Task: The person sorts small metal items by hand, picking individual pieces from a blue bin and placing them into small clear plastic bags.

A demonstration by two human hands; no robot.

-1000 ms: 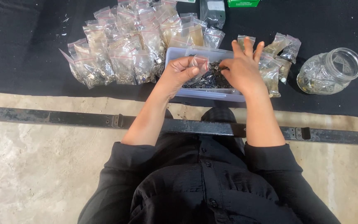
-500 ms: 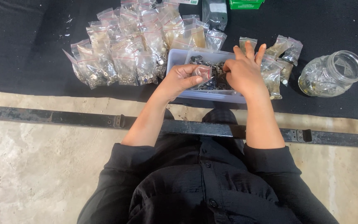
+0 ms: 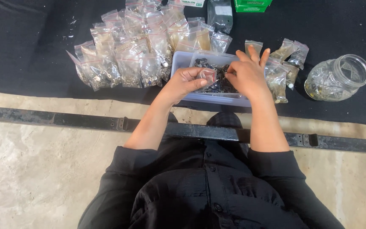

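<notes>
A clear plastic tray (image 3: pixel 182 62) holding small dark metal parts lies on a black cloth in front of me. My left hand (image 3: pixel 186 82) hovers over the tray's near left side, fingers curled around a small clear bag (image 3: pixel 209 76). My right hand (image 3: pixel 248 75) is over the tray's right half, thumb and forefinger pinched together beside the bag, the other fingers spread upward. Whether a part sits between the pinched fingers is too small to tell.
Several small clear bags (image 3: pixel 128 51) filled with metal pieces are stacked left of and behind the tray, with a few more bags (image 3: pixel 282 70) to its right. A glass jar (image 3: pixel 337 78) lies on its side at far right. Green boxes (image 3: pixel 252 5) stand at the back. A dark metal rail (image 3: pixel 64 120) crosses the concrete floor.
My left hand has lifted the small bag slightly and brought it toward the right hand. My right hand's fingers have drawn from a flat spread into a pinch near the bag.
</notes>
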